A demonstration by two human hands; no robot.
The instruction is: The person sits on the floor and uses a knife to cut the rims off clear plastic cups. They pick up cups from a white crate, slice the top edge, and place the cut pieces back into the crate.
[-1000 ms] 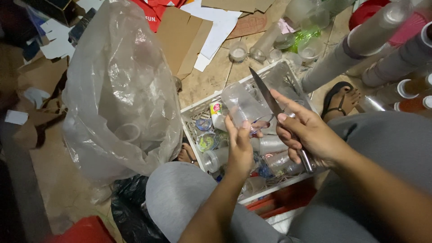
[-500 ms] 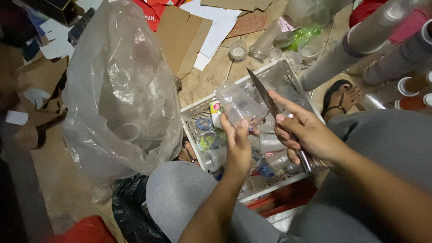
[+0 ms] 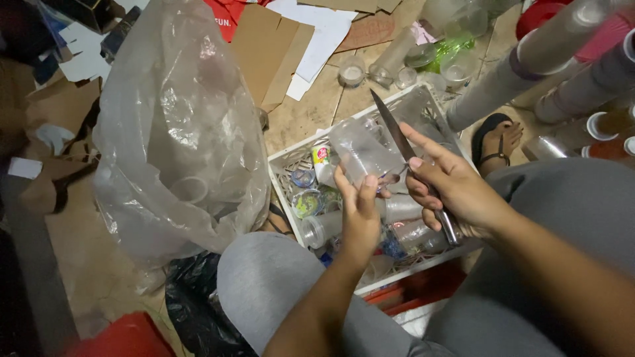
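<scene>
My left hand point(image 3: 358, 210) grips a clear plastic cup point(image 3: 357, 151) by its lower end, held tilted over a white slatted crate point(image 3: 286, 162). My right hand point(image 3: 456, 188) holds a long kitchen knife point(image 3: 391, 122) by the handle, with the index finger stretched along the blade. The blade points up and left and rests against the cup's right side. Inside the crate lie several clear plastic cups, lids and small colourful labels point(image 3: 321, 158). Both hands work above my grey-clad knees point(image 3: 264, 277).
A big clear plastic bag point(image 3: 172, 125) holding cups stands left of the crate. Cardboard and paper scraps point(image 3: 264, 39) litter the wooden floor. Stacked cup columns point(image 3: 529, 59) lie at upper right, near a sandalled foot point(image 3: 496, 135). A black bag point(image 3: 195, 304) and red crate point(image 3: 417, 291) sit below.
Hands, cup and knife have held almost the same pose; the knife blade has shifted slightly against the cup's side.
</scene>
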